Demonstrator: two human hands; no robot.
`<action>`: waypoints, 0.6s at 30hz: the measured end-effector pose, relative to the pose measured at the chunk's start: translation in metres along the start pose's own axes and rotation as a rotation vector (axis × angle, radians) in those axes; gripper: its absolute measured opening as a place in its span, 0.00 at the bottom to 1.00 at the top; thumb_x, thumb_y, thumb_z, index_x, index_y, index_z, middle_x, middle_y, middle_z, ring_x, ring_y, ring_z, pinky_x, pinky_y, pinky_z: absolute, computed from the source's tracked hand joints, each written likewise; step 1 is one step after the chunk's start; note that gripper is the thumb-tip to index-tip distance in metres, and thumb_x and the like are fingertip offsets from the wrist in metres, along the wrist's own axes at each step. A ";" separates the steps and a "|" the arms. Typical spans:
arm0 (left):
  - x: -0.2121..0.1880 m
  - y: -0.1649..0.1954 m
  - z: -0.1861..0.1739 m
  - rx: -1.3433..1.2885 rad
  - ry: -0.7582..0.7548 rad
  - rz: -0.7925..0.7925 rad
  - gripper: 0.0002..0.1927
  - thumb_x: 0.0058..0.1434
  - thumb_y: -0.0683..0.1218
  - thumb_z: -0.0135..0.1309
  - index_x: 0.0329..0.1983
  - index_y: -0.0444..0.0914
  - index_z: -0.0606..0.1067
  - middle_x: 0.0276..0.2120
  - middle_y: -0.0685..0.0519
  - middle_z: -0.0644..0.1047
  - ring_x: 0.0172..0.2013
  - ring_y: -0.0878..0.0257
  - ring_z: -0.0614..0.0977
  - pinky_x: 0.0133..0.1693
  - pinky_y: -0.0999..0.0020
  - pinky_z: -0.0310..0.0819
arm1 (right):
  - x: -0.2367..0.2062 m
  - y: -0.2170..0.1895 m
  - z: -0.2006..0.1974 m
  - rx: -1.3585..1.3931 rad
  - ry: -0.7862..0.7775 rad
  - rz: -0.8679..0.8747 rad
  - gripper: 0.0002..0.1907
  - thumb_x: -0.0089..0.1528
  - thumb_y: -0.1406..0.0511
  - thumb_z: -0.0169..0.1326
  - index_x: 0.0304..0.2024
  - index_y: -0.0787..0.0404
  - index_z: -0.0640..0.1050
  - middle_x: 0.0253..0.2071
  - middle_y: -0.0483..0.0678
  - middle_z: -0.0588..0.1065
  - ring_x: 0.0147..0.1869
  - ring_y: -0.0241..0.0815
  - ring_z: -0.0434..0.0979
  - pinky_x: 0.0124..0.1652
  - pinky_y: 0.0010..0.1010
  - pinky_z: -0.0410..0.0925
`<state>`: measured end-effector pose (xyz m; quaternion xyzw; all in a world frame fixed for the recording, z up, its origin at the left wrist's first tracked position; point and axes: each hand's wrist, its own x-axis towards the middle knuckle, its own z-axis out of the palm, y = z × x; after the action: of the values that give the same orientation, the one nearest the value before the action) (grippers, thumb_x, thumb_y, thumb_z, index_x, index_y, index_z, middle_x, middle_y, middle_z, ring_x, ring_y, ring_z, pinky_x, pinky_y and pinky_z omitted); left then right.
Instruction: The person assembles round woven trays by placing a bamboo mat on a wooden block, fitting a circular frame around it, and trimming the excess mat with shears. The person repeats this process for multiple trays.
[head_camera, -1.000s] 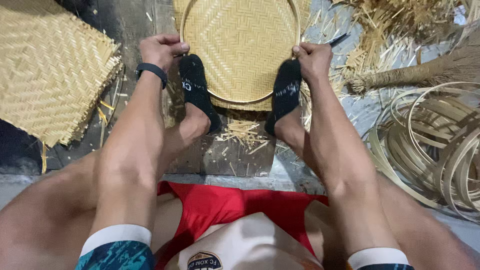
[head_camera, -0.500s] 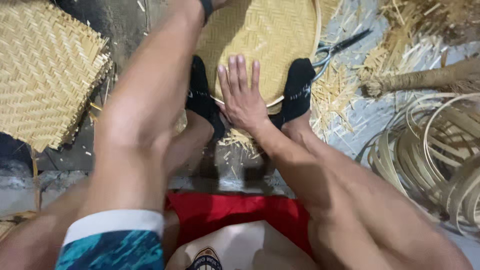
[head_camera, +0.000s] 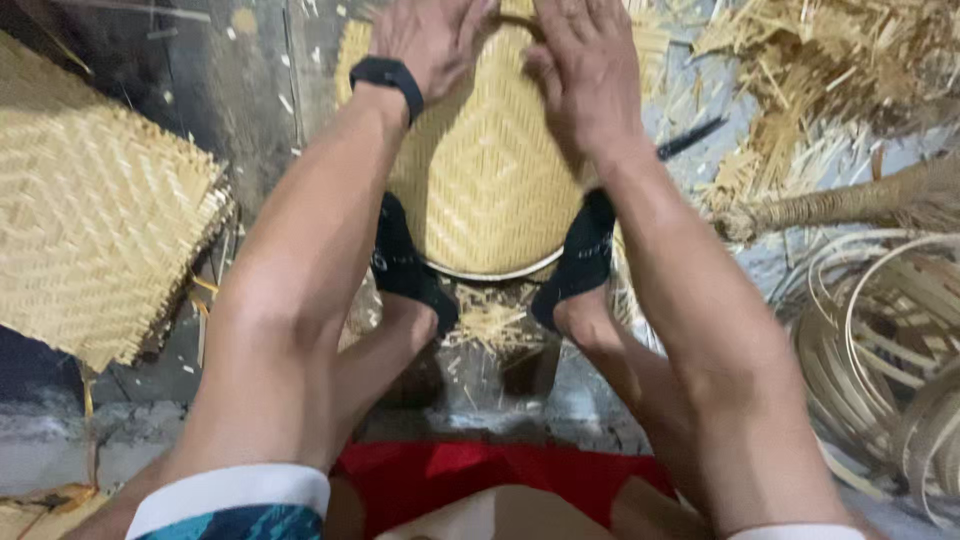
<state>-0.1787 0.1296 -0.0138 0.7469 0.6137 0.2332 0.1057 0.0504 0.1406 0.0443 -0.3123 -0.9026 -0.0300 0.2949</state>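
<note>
Seated worker seen from above, with a round woven bamboo tray (head_camera: 480, 190) as the landmark. The tray lies on the floor between two feet in black socks (head_camera: 585, 255), its near rim pinned by them. The left hand (head_camera: 430, 35), with a black wristband (head_camera: 392, 78) behind it, rests on the tray's far left part, fingers spread flat and gripping nothing. The right hand (head_camera: 585, 75) presses palm-down on the tray's far right part — fingers likewise extended, though their tips run out of the frame. Left of the tray, well apart, lies a square woven mat (head_camera: 95, 230) with frayed edges. Right of the tray: loose bamboo offcuts (head_camera: 830, 60), a bound bundle of strips (head_camera: 850, 205), and — nearer the worker — a heap of coiled bamboo hoops (head_camera: 890, 340). Short splinters (head_camera: 490, 320) litter the floor just below the tray's near rim.
</note>
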 end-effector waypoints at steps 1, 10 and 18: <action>0.000 0.000 -0.002 -0.059 -0.019 -0.027 0.21 0.77 0.58 0.43 0.48 0.41 0.80 0.32 0.41 0.79 0.32 0.42 0.79 0.30 0.45 0.71 | 0.004 0.011 0.011 0.149 -0.093 0.129 0.13 0.69 0.63 0.58 0.55 0.60 0.77 0.43 0.54 0.80 0.44 0.56 0.81 0.42 0.44 0.73; 0.044 0.012 -0.015 -0.370 -0.282 -0.403 0.20 0.69 0.60 0.51 0.40 0.39 0.79 0.34 0.44 0.80 0.36 0.49 0.79 0.38 0.52 0.72 | 0.016 0.033 0.031 0.517 -0.249 0.654 0.16 0.75 0.61 0.55 0.37 0.66 0.81 0.30 0.59 0.76 0.34 0.57 0.72 0.37 0.48 0.68; 0.046 0.007 -0.010 -0.865 -0.337 -0.548 0.20 0.65 0.54 0.59 0.26 0.35 0.75 0.22 0.59 0.72 0.25 0.68 0.68 0.29 0.66 0.65 | -0.015 0.007 0.017 0.360 -0.551 1.192 0.35 0.75 0.51 0.31 0.32 0.70 0.79 0.34 0.71 0.76 0.44 0.70 0.77 0.49 0.55 0.66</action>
<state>-0.1711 0.1714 0.0086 0.4748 0.6085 0.3055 0.5577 0.0553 0.1420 0.0212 -0.6985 -0.6093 0.3690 0.0679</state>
